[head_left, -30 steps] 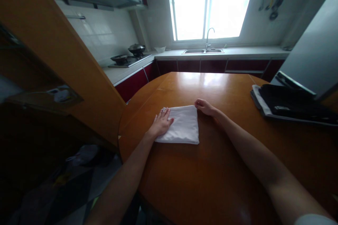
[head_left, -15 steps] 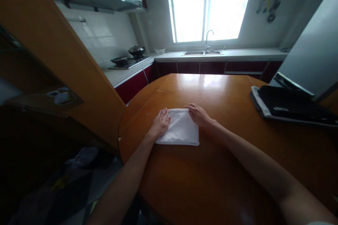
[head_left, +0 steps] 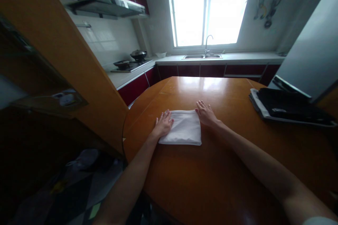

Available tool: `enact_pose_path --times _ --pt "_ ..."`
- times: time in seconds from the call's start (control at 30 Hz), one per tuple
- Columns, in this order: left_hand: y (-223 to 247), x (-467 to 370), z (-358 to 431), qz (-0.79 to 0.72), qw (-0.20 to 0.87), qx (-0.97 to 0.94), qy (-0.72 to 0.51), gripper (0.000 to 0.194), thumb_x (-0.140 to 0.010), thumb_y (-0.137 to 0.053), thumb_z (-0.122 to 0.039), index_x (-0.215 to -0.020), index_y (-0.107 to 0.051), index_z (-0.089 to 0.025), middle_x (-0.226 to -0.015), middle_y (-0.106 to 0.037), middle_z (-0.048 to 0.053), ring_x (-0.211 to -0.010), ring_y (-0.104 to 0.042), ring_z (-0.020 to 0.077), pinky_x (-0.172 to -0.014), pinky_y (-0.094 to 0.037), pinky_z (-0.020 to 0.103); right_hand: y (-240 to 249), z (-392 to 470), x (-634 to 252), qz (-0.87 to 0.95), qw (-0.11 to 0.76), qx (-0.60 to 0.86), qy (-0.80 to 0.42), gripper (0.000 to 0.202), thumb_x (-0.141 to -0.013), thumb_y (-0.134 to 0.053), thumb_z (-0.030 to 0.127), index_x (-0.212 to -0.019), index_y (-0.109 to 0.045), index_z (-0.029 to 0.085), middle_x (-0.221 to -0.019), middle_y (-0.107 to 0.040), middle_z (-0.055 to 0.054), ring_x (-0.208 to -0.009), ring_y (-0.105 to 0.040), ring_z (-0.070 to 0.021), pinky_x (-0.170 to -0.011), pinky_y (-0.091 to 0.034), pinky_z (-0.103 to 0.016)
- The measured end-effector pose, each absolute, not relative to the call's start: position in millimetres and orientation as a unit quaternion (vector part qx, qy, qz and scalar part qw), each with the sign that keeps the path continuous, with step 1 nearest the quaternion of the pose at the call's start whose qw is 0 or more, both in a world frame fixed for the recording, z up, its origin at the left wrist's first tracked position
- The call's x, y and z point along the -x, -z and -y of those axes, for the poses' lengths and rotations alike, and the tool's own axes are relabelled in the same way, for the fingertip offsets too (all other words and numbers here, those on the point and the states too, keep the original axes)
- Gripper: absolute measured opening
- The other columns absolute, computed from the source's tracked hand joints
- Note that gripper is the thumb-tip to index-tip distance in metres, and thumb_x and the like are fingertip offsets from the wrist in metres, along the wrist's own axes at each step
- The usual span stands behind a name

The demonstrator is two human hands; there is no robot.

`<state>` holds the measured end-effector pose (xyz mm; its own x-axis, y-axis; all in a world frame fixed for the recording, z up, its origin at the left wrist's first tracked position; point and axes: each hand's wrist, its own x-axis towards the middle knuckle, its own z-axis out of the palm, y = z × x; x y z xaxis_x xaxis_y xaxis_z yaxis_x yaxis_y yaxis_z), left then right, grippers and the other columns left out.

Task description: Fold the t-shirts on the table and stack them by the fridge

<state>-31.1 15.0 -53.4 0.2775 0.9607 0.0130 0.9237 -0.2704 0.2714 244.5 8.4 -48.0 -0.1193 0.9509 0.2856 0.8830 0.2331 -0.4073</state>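
A folded white cloth (head_left: 183, 128) lies flat on the wooden table (head_left: 200, 175), roughly square in outline. My left hand (head_left: 163, 125) rests flat on its left side, fingers spread and pointing away from me. At the cloth's far right corner is my right hand (head_left: 206, 113), its fingers stretched out over the table and its thumb side at the cloth's edge. Neither hand grips anything.
Folded black and white clothes (head_left: 287, 107) lie at the table's right side. Beyond the table, a counter (head_left: 174, 58) carries a sink (head_left: 202, 56) below the window. Pans (head_left: 138, 55) stand on the stove at the left back. A wooden cabinet edge (head_left: 105, 112) borders the left.
My right hand has slid right, off the cloth's top edge to its corner, and its fingers have straightened. My left hand stays on the cloth. The view has tilted slightly.
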Motion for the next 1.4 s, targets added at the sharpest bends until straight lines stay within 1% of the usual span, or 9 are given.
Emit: enact_pose_path --times 0.1,0.37,0.43,0.6,0.77,0.93,1.17,1.27,1.4 --pt "54 31 -16 -0.591 0.105 -0.795 -0.091 0.064 -0.103 -0.026 -0.048 -0.162 -0.023 -0.025 -0.17 -0.012 0.007 -0.157 -0.01 0.0319 -0.121 -0.015 0.064 48 15 -215 0.78 0.268 0.563 -0.059 0.056 -0.105 -0.027 0.036 -0.157 -0.038 0.018 -0.165 -0.031 -0.013 -0.155 -0.021 -0.0275 -0.123 -0.014 -0.058" --pt "55 30 -17 -0.589 0.092 -0.797 -0.096 0.065 -0.103 -0.03 -0.051 -0.161 -0.028 -0.024 -0.171 -0.01 0.011 -0.156 -0.016 0.0327 -0.121 -0.018 0.06 66 54 -171 0.821 0.224 0.517 -0.094 0.056 -0.102 -0.04 0.043 -0.153 -0.045 0.019 -0.165 -0.03 -0.015 -0.154 -0.02 -0.0327 -0.122 -0.015 -0.06" --pt "55 31 -18 -0.601 0.081 -0.786 -0.119 0.064 -0.101 -0.038 -0.052 -0.159 -0.033 -0.026 -0.17 -0.016 0.013 -0.154 -0.022 0.0341 -0.12 -0.024 0.057 57 46 -180 0.806 0.258 0.525 -0.09 0.051 -0.102 -0.039 0.037 -0.148 -0.051 0.019 -0.163 -0.035 -0.014 -0.152 -0.026 -0.031 -0.121 -0.02 -0.055" --pt "50 35 -25 -0.666 0.051 -0.722 -0.18 0.062 -0.097 -0.047 -0.049 -0.149 -0.048 -0.016 -0.141 -0.057 0.02 -0.133 -0.051 0.034 -0.11 -0.041 0.046 38 19 -212 0.664 0.321 0.672 -0.064 0.042 -0.098 -0.047 0.033 -0.133 -0.062 0.015 -0.136 -0.059 -0.02 -0.128 -0.05 -0.0344 -0.107 -0.039 -0.048" --pt "44 34 -31 -0.721 0.034 -0.669 -0.18 0.049 -0.091 -0.052 -0.062 -0.111 -0.071 -0.022 -0.129 -0.06 0.017 -0.124 -0.052 0.0382 -0.103 -0.043 0.052 48 2 -227 0.604 0.244 0.753 -0.091 0.044 -0.1 -0.045 0.05 -0.106 -0.072 0.016 -0.123 -0.062 -0.021 -0.119 -0.052 -0.0363 -0.099 -0.04 -0.05" --pt "44 29 -36 -0.731 0.046 -0.655 -0.186 0.041 -0.089 -0.06 -0.056 -0.112 -0.07 -0.023 -0.127 -0.062 0.016 -0.123 -0.053 0.0371 -0.101 -0.043 0.049 56 -7 -221 0.606 0.242 0.751 -0.105 0.036 -0.096 -0.053 0.048 -0.106 -0.069 0.018 -0.12 -0.067 -0.015 -0.117 -0.056 -0.0321 -0.098 -0.041 -0.046" --pt "52 31 -44 -0.69 0.063 -0.683 -0.234 0.026 -0.089 -0.065 -0.037 -0.109 -0.065 -0.02 -0.117 -0.066 0.016 -0.115 -0.059 0.0332 -0.095 -0.045 0.04 60 -9 -219 0.614 0.338 0.699 -0.143 0.02 -0.087 -0.06 0.026 -0.107 -0.065 0.022 -0.102 -0.074 -0.007 -0.096 -0.067 -0.023 -0.084 -0.046 -0.032" --pt "57 32 -50 -0.649 0.13 -0.679 -0.317 0.015 -0.086 -0.068 -0.024 -0.099 -0.062 -0.02 -0.106 -0.07 0.012 -0.104 -0.064 0.0279 -0.092 -0.046 0.037 63 -12 -220 0.599 0.415 0.662 -0.175 0.017 -0.085 -0.059 0.022 -0.101 -0.065 0.023 -0.093 -0.073 -0.004 -0.084 -0.067 -0.0188 -0.076 -0.048 -0.028" --pt "60 31 -53 -0.623 0.19 -0.656 -0.381 0.019 -0.082 -0.069 -0.017 -0.095 -0.056 -0.021 -0.095 -0.069 0.006 -0.089 -0.067 0.0217 -0.081 -0.05 0.031 66 -18 -218 0.546 0.511 0.622 -0.231 0.018 -0.079 -0.06 0.02 -0.096 -0.064 0.022 -0.086 -0.07 -0.001 -0.075 -0.065 -0.0167 -0.069 -0.05 -0.027"
